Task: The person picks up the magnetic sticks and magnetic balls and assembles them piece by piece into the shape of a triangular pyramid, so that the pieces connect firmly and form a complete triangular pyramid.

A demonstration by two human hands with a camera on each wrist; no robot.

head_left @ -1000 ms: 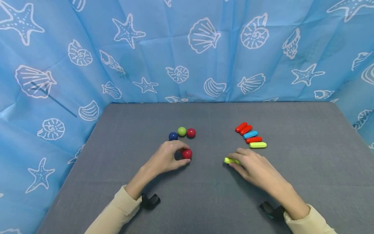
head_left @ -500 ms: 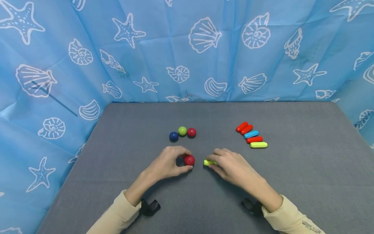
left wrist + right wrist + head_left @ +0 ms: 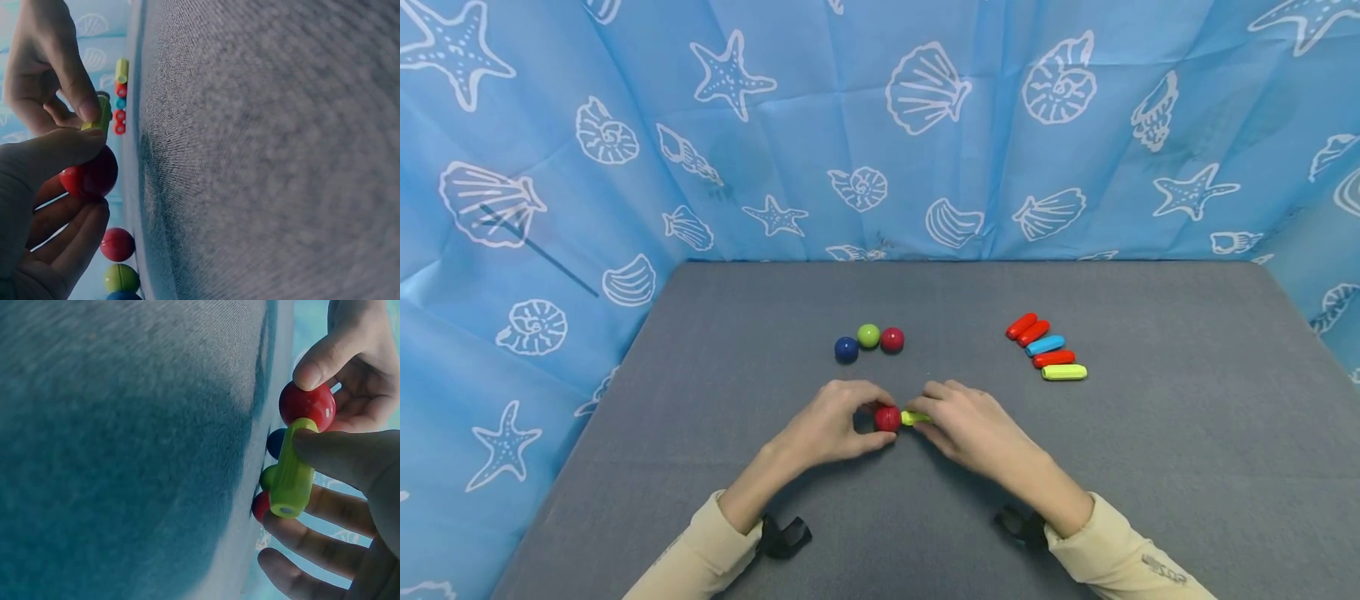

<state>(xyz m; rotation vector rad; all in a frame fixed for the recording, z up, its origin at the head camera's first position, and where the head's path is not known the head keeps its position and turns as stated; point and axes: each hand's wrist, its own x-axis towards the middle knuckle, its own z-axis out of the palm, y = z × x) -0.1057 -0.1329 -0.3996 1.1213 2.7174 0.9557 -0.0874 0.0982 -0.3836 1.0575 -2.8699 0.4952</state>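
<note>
My left hand [image 3: 833, 423] pinches a red ball [image 3: 887, 419] between thumb and fingers, above the middle of the table. From the right, my right hand [image 3: 972, 423] holds a yellow-green ribbed stick [image 3: 912, 417] by its sides, one end against the ball. In the right wrist view the stick [image 3: 292, 472] lies under the thumb and its upper end meets the red ball [image 3: 307, 406]. The left wrist view shows the red ball [image 3: 91, 177] just below the stick [image 3: 104, 114]; whether the end sits inside the ball cannot be told.
Behind my left hand stand a blue ball [image 3: 846, 349], a green ball [image 3: 868, 336] and another red ball [image 3: 892, 339]. Back right lie several sticks: red [image 3: 1054, 358], blue [image 3: 1046, 345] and yellow-green [image 3: 1064, 372]. A patterned blue curtain [image 3: 865, 125] hangs beyond the grey table [image 3: 1150, 433].
My right hand has moved left with the yellow-green stick until its end met the red ball. My left hand has shifted slightly right and toward the near edge, still pinching the ball.
</note>
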